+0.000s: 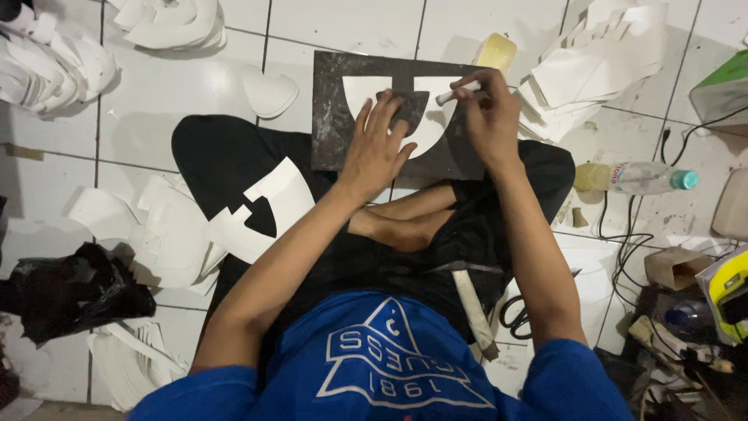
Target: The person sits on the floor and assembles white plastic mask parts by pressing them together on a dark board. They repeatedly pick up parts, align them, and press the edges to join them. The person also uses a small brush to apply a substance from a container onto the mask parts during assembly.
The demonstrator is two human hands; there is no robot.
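Observation:
I sit cross-legged on a white tiled floor with a dark square board (331, 140) in front of my legs. A white curved cut-out piece (362, 87) lies on the board. My left hand (378, 144) presses flat on it, fingers spread, beside a dark notch (411, 105) in the piece. My right hand (487, 113) grips a small white pen-like tool (450, 96) with its tip at the piece's edge. Another white cut piece (273, 204) rests on my left knee.
Stacks of white cut pieces lie at the far left (54, 62), top (171, 23), left (156, 234) and upper right (600, 54). A plastic bottle (635, 178), cables (623, 249), scissors (514, 312) and clutter are on the right. A black bag (70, 292) lies left.

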